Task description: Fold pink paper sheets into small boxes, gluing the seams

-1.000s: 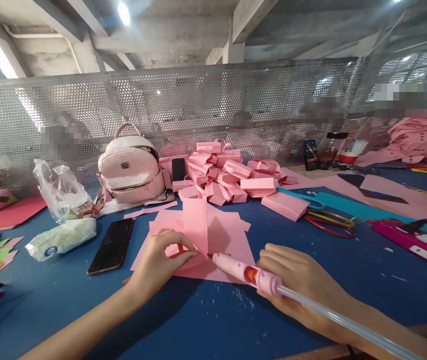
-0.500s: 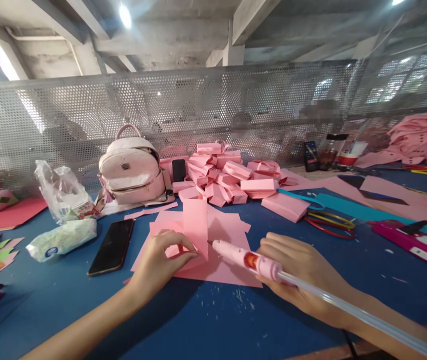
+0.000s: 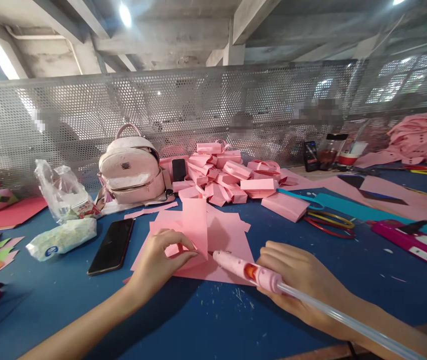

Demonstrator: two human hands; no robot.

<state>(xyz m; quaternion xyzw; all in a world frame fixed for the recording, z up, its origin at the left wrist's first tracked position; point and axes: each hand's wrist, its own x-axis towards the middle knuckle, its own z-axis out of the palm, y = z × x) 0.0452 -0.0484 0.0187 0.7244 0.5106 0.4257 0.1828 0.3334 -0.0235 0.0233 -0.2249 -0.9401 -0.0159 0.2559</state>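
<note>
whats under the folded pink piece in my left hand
Flat pink sheets lie beneath the folded piece in your left hand, spread on the blue table. Whatever sits directly below the piece and hand is covered.

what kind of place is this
Probably a workshop for paper crafts: a heap of folded pink paper pieces sits on the blue work table, the right hand holds a pink glue gun with a clear glue stick, and bare concrete beams run overhead.
</note>
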